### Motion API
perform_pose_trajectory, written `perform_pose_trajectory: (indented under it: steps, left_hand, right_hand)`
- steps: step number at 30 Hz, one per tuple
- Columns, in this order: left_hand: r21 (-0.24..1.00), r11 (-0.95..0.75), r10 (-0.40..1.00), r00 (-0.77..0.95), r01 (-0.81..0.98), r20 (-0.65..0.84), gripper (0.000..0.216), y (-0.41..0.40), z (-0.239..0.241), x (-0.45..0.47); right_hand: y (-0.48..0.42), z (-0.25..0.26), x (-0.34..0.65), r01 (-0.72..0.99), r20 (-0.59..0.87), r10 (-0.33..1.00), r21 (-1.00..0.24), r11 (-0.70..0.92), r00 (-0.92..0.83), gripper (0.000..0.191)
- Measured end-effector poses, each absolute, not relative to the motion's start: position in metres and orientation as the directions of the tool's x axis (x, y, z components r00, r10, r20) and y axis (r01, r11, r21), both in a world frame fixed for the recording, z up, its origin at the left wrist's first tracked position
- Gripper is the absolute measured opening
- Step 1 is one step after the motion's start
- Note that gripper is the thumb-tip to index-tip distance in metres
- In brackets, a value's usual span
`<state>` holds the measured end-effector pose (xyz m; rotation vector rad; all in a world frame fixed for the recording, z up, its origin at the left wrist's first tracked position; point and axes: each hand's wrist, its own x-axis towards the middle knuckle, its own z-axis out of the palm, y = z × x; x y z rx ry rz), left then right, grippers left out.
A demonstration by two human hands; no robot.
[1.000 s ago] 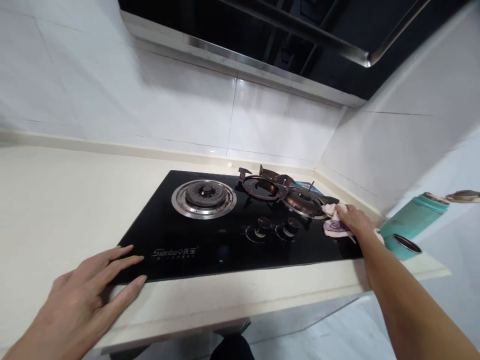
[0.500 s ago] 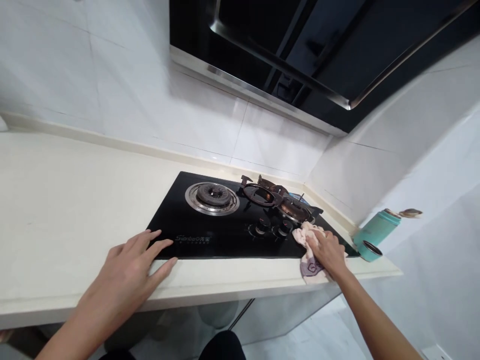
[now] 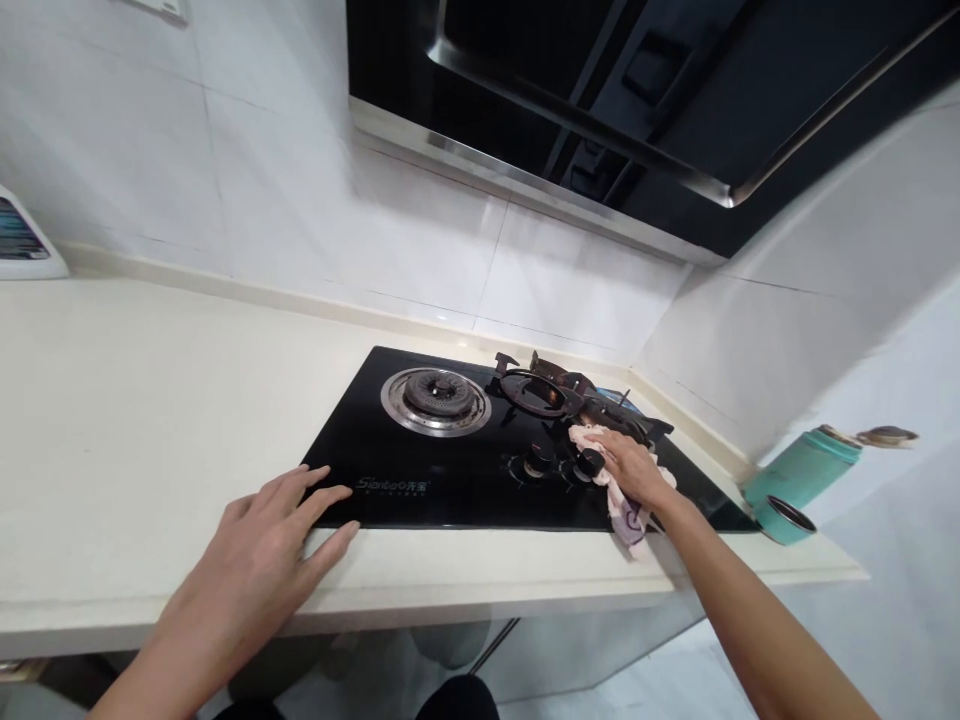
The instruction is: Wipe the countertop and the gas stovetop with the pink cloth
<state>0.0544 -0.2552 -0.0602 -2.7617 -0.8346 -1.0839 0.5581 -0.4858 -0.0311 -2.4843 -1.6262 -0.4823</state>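
A black glass gas stove (image 3: 450, 490) is set into the cream countertop (image 3: 150, 400). My right hand (image 3: 632, 468) presses a pale pink cloth (image 3: 624, 512) onto the stove, beside the right control knob (image 3: 589, 462) and just in front of the right burner. Part of the cloth hangs toward the counter's front edge. My left hand (image 3: 274, 540) rests with spread fingers at the stove's front left corner, holding nothing. The left burner (image 3: 439, 398) is bare, with a steel ring around it. Dark pan supports (image 3: 536, 390) lie piled over the right burner, partly hiding it.
A teal bottle (image 3: 806, 468) and a teal cup (image 3: 785, 520) stand at the counter's right end. Low above the stove hangs a black range hood (image 3: 540, 120). A white container (image 3: 26, 240) is at the far left, by the tiled wall.
My right hand has pushed the cloth farther back and left on the stove, up to the right knob. My left hand has stayed at the corner. The view has shifted slightly left.
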Motion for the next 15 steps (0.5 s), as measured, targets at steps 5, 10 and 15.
perform_pose_trajectory:
  steps: [5,10,15]
  left_hand:
    - [0.118,-0.843,0.469,0.611,0.524,0.638,0.046,-0.253,-0.060,0.056]
    - [0.159,-0.828,0.505,0.592,0.537,0.628,0.046,-0.253,-0.061,0.057]
    - [0.157,-0.837,0.497,0.607,0.525,0.620,0.039,-0.257,-0.058,0.056]
  right_hand:
    - [-0.458,-0.023,0.571,0.930,0.269,0.899,0.030,-0.367,0.346,0.040]
    - [-0.430,-0.009,0.577,0.934,0.166,0.922,0.012,-0.356,0.350,0.040]
    - [-0.410,0.008,0.566,0.920,0.064,0.919,0.028,-0.391,0.389,0.038]
